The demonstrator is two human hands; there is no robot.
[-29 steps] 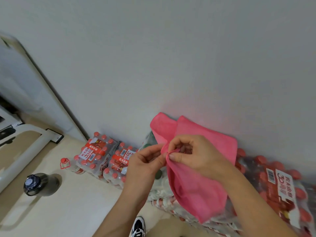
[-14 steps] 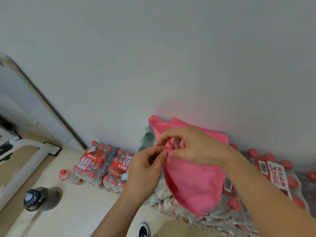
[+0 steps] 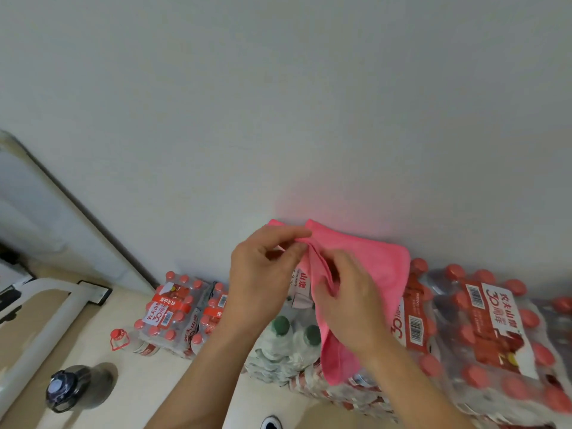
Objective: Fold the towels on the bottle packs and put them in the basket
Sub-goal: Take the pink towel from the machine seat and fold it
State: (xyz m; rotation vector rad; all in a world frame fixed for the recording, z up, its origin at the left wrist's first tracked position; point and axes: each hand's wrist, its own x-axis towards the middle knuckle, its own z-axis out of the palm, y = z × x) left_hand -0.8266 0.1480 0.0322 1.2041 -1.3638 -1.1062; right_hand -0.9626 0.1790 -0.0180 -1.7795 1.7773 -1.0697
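While left hand (image 3: 263, 281) and right hand (image 3: 351, 306) pinch its edge — towel (image 3: 376, 264) hangs.

Dark lidded flask (image 3: 66, 390) on beige floor (image 3: 139, 397), white wall (image 3: 278, 103), shoe toe (image 3: 271, 423) at bottom edge

Towel (image 3: 371, 264) plain pink; bottle packs (image 3: 483, 335) red caps, red-white labels; wall (image 3: 278, 88) white; floor (image 3: 148, 382) beige; flask (image 3: 71, 388) dark grey.

The left hand (image 3: 263, 274) has climbed from 8 o'clock of the right hand (image 3: 349, 298) to 10 o'clock of it and now pinches the pink towel (image 3: 377, 264) near its top edge. The right hand has slid toward 6 o'clock along the towel's gathered fold.
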